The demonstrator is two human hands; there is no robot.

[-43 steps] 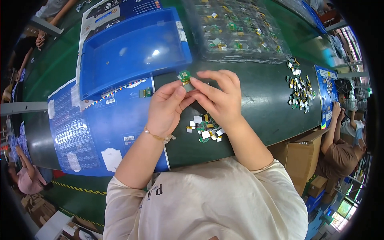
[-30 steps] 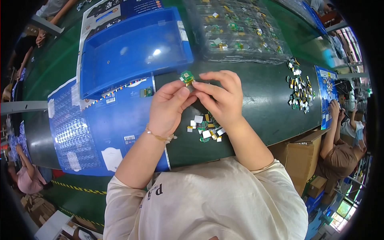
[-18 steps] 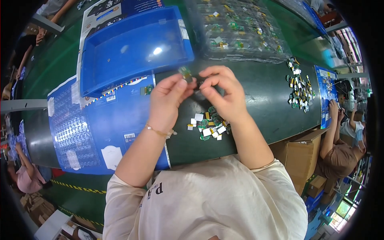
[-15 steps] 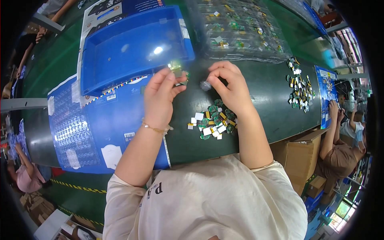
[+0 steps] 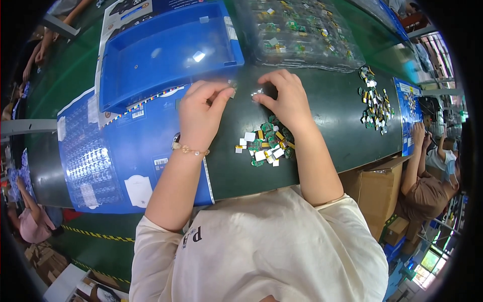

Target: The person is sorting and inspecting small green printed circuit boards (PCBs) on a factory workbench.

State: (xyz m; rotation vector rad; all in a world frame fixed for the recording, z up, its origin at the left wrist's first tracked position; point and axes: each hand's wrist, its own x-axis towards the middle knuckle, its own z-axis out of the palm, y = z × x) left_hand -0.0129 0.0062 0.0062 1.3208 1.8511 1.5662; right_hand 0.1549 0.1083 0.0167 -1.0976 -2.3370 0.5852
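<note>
My left hand (image 5: 205, 108) is closed in a pinch, level with the near right corner of the blue bin. A small circuit board (image 5: 232, 85) sticks out at its fingertips, seen nearly edge-on and mostly hidden. Across a short gap is my right hand (image 5: 289, 100), its index finger curved above the thumb. At the thumb tip it holds a small clear shiny plastic piece (image 5: 257, 93), whose exact shape I cannot make out. Below the hands lies a loose pile of small green circuit boards (image 5: 271, 143) with white and gold parts.
A blue bin (image 5: 168, 83) stands at the back left on blue printed card (image 5: 146, 161). Clear blister trays (image 5: 93, 156) lie left; stacked clear trays (image 5: 307, 35) holding boards stand behind. Another board pile (image 5: 376, 105) lies right. A cardboard box (image 5: 380, 196) stands below the table's edge.
The board in my left hand has turned from its shiny gold-green face to nearly edge-on. My right hand has risen slightly with the clear piece, and its index finger has lifted from the thumb.
</note>
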